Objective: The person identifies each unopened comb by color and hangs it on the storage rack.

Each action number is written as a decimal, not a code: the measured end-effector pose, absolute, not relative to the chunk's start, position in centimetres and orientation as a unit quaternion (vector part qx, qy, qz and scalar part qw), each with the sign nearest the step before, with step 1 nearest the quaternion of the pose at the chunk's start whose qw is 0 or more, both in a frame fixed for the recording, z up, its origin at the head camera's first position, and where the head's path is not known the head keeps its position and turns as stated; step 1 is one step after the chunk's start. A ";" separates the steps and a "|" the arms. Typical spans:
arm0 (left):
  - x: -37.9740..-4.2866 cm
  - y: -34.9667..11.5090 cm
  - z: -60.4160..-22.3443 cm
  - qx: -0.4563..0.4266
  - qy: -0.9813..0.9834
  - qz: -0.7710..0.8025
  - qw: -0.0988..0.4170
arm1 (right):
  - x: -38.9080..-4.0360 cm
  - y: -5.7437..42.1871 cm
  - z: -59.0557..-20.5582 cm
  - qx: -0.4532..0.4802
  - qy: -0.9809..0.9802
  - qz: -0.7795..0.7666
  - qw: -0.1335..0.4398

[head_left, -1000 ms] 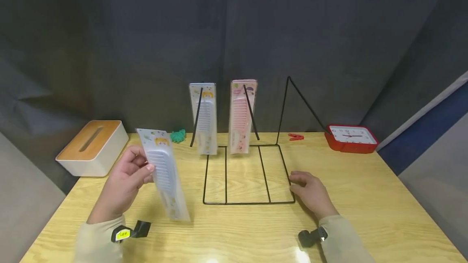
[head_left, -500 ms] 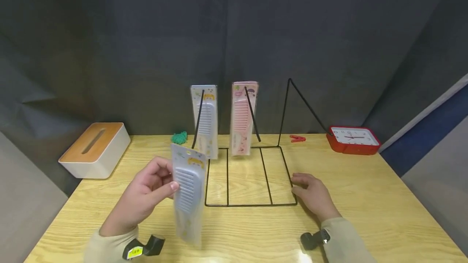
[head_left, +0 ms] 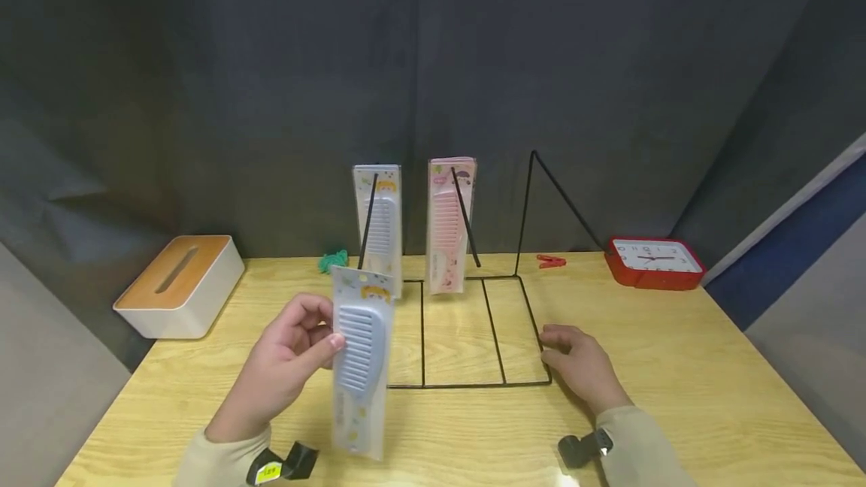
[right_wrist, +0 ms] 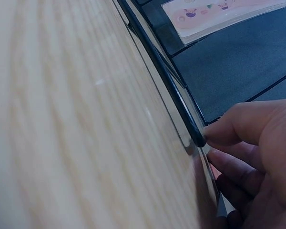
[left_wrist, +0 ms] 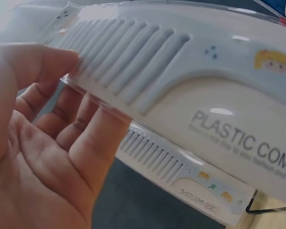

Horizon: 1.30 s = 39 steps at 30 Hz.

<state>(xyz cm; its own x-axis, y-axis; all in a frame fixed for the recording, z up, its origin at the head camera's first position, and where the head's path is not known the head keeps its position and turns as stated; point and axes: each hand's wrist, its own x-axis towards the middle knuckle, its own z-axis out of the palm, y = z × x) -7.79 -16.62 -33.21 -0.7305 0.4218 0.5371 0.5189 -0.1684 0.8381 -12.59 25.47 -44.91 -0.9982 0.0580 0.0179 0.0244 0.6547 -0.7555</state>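
Observation:
A light blue plastic comb in a clear pack with a printed card is pinched at its left edge between the thumb and fingers of my left hand. It hangs upright in front of the black wire display rack, its hole close below the tip of the left hook. Behind it another blue comb pack hangs on that hook, and a pink comb pack on the middle hook. My right hand holds the rack's base at its near right corner, thumb and fingertips at the rod.
A white tissue box with a wooden lid stands at the left. Green string lies behind the rack, near the dark backdrop. A red clip and a red clock lie at the back right. The right hook carries nothing.
My left hand has carried the blue comb pack to the right, toward the left hook, and turned it from tilted to nearly upright. My right hand has stayed at the rack's corner.

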 end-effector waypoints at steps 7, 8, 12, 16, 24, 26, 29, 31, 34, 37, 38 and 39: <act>-7.7 -17.3 -33.1 -0.354 -0.652 -0.668 0.052 | -12.6 25.5 -45.0 -0.021 -0.909 0.415 0.023; -7.7 -17.5 -33.1 -0.354 -0.652 -0.669 0.051 | -12.6 25.5 -45.0 -0.020 -0.909 0.415 0.024; -7.8 -17.5 -33.1 -0.344 -0.661 -0.666 0.033 | -12.5 25.6 -45.0 -0.016 -0.909 0.416 0.027; -7.8 -17.3 -33.0 -0.324 -0.681 -0.657 0.022 | -12.5 25.6 -45.0 -0.016 -0.909 0.416 0.025; -8.0 -17.1 -33.3 -0.311 -0.695 -0.647 0.033 | -12.4 25.4 -44.7 -0.017 -0.910 0.413 0.024; -8.2 -17.0 -33.5 -0.298 -0.704 -0.644 0.032 | -12.4 25.4 -44.7 -0.017 -0.911 0.412 0.023; -8.4 -16.8 -33.7 -0.271 -0.721 -0.636 0.033 | -12.3 25.4 -44.6 -0.017 -0.912 0.410 0.022; -8.6 -16.6 -33.9 -0.258 -0.730 -0.632 0.036 | -12.4 25.5 -44.6 -0.016 -0.913 0.408 0.022; -8.9 -16.4 -34.2 -0.241 -0.740 -0.626 0.045 | -12.4 25.6 -44.7 -0.013 -0.915 0.402 0.019; -9.2 -16.0 -34.4 -0.219 -0.753 -0.617 0.058 | -12.6 25.8 -44.8 -0.007 -0.918 0.396 0.015; -9.3 -15.9 -34.5 -0.211 -0.759 -0.613 0.062 | -12.7 25.8 -44.9 -0.005 -0.919 0.395 0.013; -9.4 -15.8 -34.5 -0.202 -0.762 -0.611 0.065 | -12.7 25.9 -44.9 -0.002 -0.920 0.393 0.013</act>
<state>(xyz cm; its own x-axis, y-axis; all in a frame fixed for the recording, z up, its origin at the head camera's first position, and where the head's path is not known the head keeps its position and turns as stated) -9.37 -15.77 -34.49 -0.9098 0.2289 0.3462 0.3877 0.1711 0.9058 -12.72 25.85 -44.94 -0.9997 0.0141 0.0215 -0.0058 0.6915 -0.7223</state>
